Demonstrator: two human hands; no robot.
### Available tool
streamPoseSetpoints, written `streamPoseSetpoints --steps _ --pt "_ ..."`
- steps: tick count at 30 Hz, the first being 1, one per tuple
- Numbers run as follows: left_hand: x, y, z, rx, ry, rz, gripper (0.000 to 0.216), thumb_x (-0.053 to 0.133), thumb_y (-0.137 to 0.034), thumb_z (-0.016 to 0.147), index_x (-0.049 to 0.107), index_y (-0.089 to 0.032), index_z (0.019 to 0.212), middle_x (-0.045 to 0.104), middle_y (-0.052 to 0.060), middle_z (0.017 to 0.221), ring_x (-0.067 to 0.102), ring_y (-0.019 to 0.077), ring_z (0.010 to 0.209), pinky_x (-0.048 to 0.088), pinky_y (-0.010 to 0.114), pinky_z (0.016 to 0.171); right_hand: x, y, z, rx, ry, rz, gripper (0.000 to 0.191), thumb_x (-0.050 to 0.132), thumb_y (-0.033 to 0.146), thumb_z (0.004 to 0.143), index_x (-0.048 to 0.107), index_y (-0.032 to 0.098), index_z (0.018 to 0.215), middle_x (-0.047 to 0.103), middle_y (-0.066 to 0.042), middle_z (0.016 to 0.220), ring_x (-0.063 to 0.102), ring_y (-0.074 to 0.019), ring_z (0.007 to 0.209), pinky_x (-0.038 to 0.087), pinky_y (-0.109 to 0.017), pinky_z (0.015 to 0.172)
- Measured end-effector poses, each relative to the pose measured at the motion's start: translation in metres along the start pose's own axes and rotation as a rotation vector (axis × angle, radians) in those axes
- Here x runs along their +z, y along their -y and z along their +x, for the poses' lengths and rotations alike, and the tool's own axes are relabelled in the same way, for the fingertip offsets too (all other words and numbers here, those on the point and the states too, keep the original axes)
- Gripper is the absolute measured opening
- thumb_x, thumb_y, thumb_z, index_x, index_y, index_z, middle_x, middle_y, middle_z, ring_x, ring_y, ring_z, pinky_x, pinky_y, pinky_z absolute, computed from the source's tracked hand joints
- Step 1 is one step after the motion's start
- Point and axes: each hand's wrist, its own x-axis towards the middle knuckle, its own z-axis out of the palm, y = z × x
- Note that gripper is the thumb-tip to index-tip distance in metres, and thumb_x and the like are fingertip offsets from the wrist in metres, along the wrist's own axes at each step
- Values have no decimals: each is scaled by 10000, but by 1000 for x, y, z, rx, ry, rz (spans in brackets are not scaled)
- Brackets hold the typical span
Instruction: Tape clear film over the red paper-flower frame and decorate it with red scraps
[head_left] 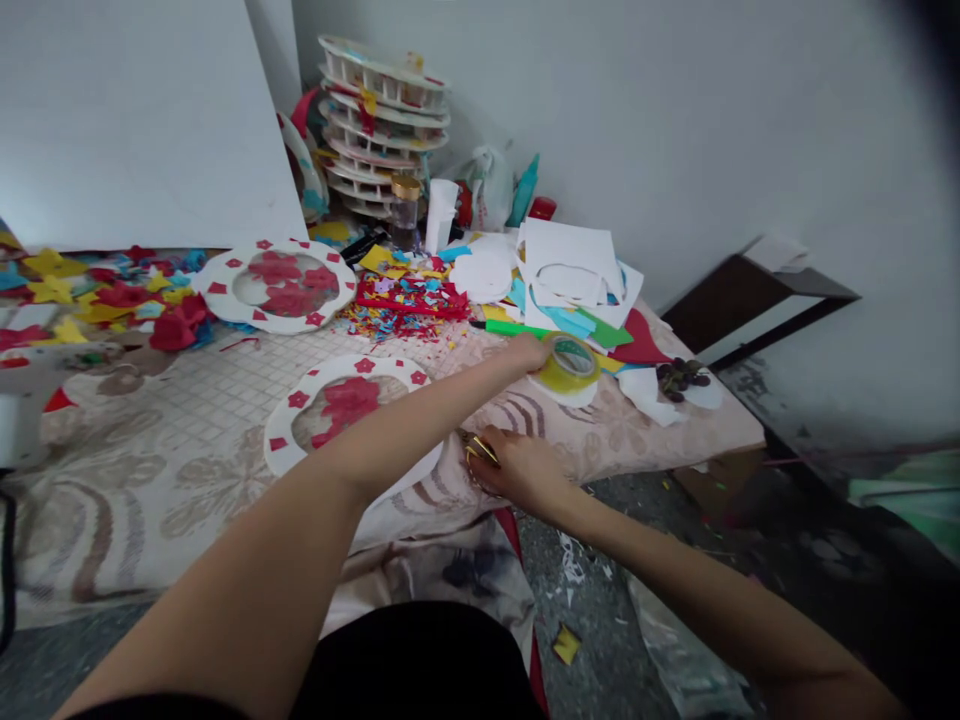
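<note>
My left hand (529, 353) reaches across the table to the left edge of a wide roll of clear yellowish tape (568, 364); its fingers close on the rim and are partly hidden. Near the table's front edge, my right hand (514, 466) is wrapped round gold-coloured scissors (482, 451), which are partly covered by the fingers. Left of both hands lies a white scalloped ring (281, 425) with red flower and square pieces round its rim and red shapes in its see-through middle. My left forearm hides part of it. A similar white ring (217, 288) lies farther back.
Paper scraps (409, 305) are heaped mid-table, beside a green marker (517, 328) and white sheets (570, 250). Stacked white round frames (386, 130) stand against the wall. Grapes (681, 378) lie at the right end. A glue gun (45, 375) is at far left.
</note>
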Motion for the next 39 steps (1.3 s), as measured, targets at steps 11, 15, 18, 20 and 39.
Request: streamPoseSetpoints --steps 11,15,18,20,39 --pt "-192 86 -172 37 -345 -59 183 521 -304 861 604 -195 983 689 46 824 649 146 670 516 305 623 17 -9 -1 -11 -93 -13 264 398 419 927 549 204 943 699 -63 820 667 -229 731 283 -270 529" --pt "-214 143 -257 -171 -459 -31 147 548 -392 849 605 -260 880 682 -64 776 627 144 734 522 325 685 24 -11 0 7 -97 -2 244 425 435 913 530 217 880 687 -49 755 662 -246 698 273 -280 523" --pt "-199 162 -296 -345 -457 -184 143 602 -403 806 594 -281 880 696 -122 783 640 167 785 535 342 708 29 -13 -1 18 -123 18 225 437 438 903 521 230 886 688 -41 735 658 -253 663 280 -283 520" --pt "-186 164 -310 -417 -457 -361 194 621 -423 789 587 -286 923 714 -109 845 656 183 831 544 374 763 33 -15 -1 10 -144 27 219 435 440 902 512 235 890 689 -35 725 654 -250 635 285 -283 515" --pt "-134 160 -285 -394 -399 -898 341 728 -429 698 596 -116 730 563 -21 514 472 47 426 345 152 415 46 -21 -6 -1 -314 134 215 484 443 876 519 234 842 659 12 651 630 -203 576 335 -259 507"
